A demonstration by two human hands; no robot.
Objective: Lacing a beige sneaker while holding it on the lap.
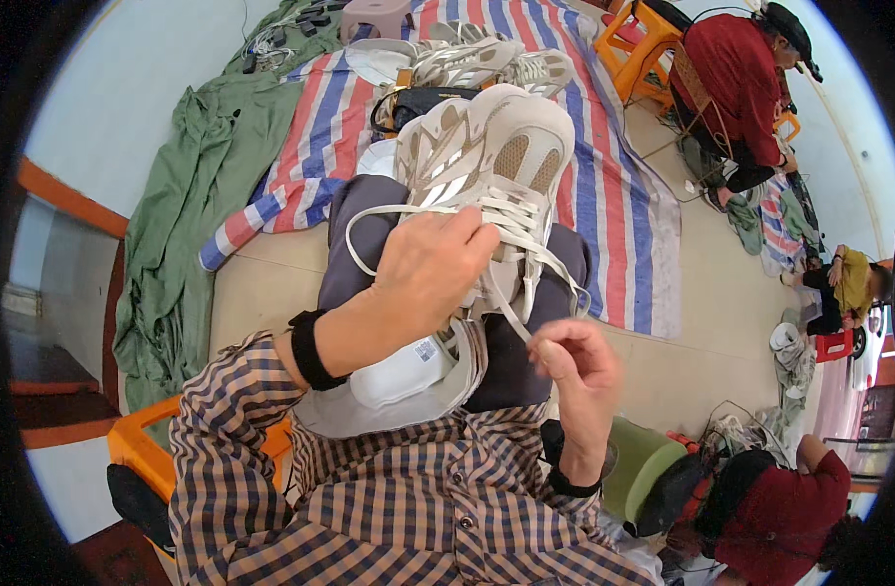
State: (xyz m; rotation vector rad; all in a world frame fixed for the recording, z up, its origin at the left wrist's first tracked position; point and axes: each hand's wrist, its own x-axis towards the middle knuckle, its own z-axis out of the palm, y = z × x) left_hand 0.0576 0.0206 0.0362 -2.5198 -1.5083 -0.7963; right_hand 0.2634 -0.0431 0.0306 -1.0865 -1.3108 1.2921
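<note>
A beige and white sneaker point(531, 161) rests on my lap, toe pointing away from me. Against its left side is a similar striped shoe surface point(438, 161), perhaps a second shoe. A cream shoelace point(511, 223) runs through the eyelets, with a loose loop out to the left. My left hand point(433, 264) is closed over the lacing, its fingers bent round the lace; the fingertips are partly hidden. Lower and to the right, my right hand point(576, 376) pinches a strand of lace drawn taut from the shoe. Under my left wrist lies a white rounded piece point(399, 376) with a printed label.
More sneakers point(467, 63) and a black pouch point(428, 105) lie ahead on a striped sheet point(618, 234). Green cloth point(213, 176) spreads at left. An orange stool point(140, 444) is beside me. Co-workers sit at right, one in red point(731, 73). A green bin point(643, 464) stands near my right elbow.
</note>
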